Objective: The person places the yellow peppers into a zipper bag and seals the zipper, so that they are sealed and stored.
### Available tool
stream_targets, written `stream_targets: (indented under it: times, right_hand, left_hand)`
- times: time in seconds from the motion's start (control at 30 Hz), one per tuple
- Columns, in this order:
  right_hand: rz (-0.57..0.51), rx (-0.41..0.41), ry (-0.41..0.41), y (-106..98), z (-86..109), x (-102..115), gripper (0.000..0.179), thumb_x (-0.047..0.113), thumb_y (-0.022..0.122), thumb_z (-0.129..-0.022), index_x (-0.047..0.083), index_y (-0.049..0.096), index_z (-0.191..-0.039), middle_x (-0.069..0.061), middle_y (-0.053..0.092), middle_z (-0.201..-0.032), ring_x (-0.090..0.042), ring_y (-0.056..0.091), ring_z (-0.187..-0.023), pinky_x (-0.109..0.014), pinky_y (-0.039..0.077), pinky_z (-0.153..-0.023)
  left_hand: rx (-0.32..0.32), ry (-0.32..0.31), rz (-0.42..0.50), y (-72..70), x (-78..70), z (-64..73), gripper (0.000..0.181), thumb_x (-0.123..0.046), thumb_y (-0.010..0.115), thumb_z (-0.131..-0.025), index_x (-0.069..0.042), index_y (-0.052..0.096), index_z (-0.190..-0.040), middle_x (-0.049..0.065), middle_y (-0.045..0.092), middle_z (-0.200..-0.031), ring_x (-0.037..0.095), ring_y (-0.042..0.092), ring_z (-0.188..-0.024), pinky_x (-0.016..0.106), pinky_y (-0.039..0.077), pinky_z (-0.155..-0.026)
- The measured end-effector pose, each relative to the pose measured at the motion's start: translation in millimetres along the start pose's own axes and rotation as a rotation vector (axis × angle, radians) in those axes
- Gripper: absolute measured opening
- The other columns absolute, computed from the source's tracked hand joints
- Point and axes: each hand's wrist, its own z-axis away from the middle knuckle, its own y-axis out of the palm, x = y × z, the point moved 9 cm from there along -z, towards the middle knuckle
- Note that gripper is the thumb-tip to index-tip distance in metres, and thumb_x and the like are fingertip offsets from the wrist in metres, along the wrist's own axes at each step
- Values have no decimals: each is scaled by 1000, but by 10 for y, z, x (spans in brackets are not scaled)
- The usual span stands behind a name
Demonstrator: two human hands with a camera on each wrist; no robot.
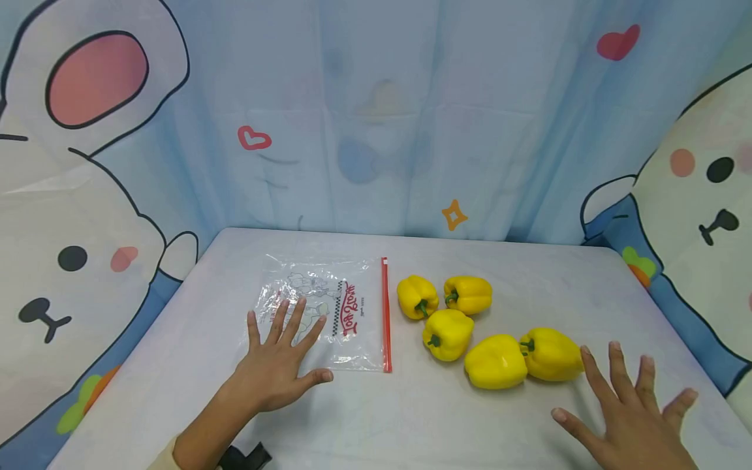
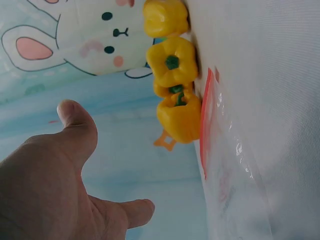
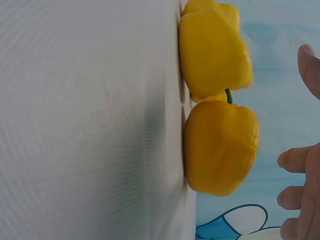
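The left hand (image 1: 276, 375) was held splayed and released over a clear zip-top bag (image 1: 348, 307); the right hand (image 1: 637, 418), likewise released, was held near five yellow bell peppers (image 1: 448, 334).

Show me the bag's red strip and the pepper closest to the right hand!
Red strip (image 1: 386, 316): head view, about halfway along it.
Closest pepper (image 1: 553, 356): head view, middle of its yellow side.

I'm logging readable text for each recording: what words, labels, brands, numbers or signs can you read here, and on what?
Large red lettering on the clear bag: turned sideways, too unclear to quote.
Small print beside it: too small to read.
Yellow peppers: no text visible.
Backdrop: pictures only, such as hearts and animals; no words visible.
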Motion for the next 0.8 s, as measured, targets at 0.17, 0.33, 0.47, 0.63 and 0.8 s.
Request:
stream_targets:
  times: [0.17,0.33,0.47,0.63,0.8]
  right_hand:
    - [-7,-6,-15,-23,10,35,122,83,50,-79,4,-2,-155,-26,-35,-149,-54,-42,-127,-69,-39,-86]
    - [-50,7,-61,-97,30,140,117,78,51,-83,3,0,-155,-27,-31,-151,-56,-39,-128,-70,-39,-86]
    - [-116,6,-139,-185,43,331,110,70,57,-86,3,6,-157,-30,-14,-158,-58,-28,-134,-66,-37,-88]
    - [-192,-50,-251,-283,154,659,90,54,68,-87,10,28,-155,-29,23,-158,-54,6,-146,-70,-17,-108]
    - [-202,-149,-260,-400,348,980,63,44,73,-87,19,54,-141,-15,58,-139,-40,55,-125,-63,42,-103]
  left_hand:
    - [-10,4,-6,-7,-6,-15,83,-73,44,-88,-28,27,-156,13,5,-166,40,-1,-153,77,-8,-111]
    - [-31,47,-38,-37,-55,-75,82,-70,46,-90,-25,28,-156,14,9,-166,39,3,-153,75,-6,-113]
    - [-22,83,6,-38,-145,-211,74,-60,52,-94,-20,36,-154,13,25,-162,37,21,-151,70,15,-117]
    - [17,82,209,59,-298,-533,52,-45,57,-97,-17,56,-140,7,66,-131,27,64,-117,47,55,-93]
    - [38,70,311,186,-380,-943,47,-39,58,-97,-16,56,-138,4,70,-111,18,66,-95,35,57,-79]
